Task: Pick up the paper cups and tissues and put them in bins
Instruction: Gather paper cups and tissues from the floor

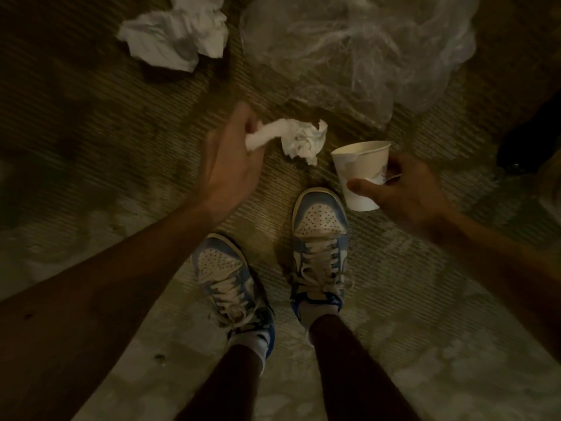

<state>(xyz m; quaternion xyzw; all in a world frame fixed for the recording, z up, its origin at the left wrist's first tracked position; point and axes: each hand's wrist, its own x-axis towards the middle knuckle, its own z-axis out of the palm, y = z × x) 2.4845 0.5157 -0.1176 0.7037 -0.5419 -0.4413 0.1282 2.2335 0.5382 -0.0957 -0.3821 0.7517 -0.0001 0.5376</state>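
My left hand (232, 159) grips one end of a crumpled white tissue (299, 139), which trails to the right above the carpet. My right hand (403, 189) holds a white paper cup (362, 174) by its side, thumb across the front, mouth tilted up and left. A larger crumpled white tissue (179, 34) lies on the carpet at the top left, apart from both hands.
A clear crumpled plastic bag (358, 47) lies on the patterned carpet at the top right. My two blue-and-white sneakers (318, 238) stand below the hands. A dark object (531, 141) sits at the right edge.
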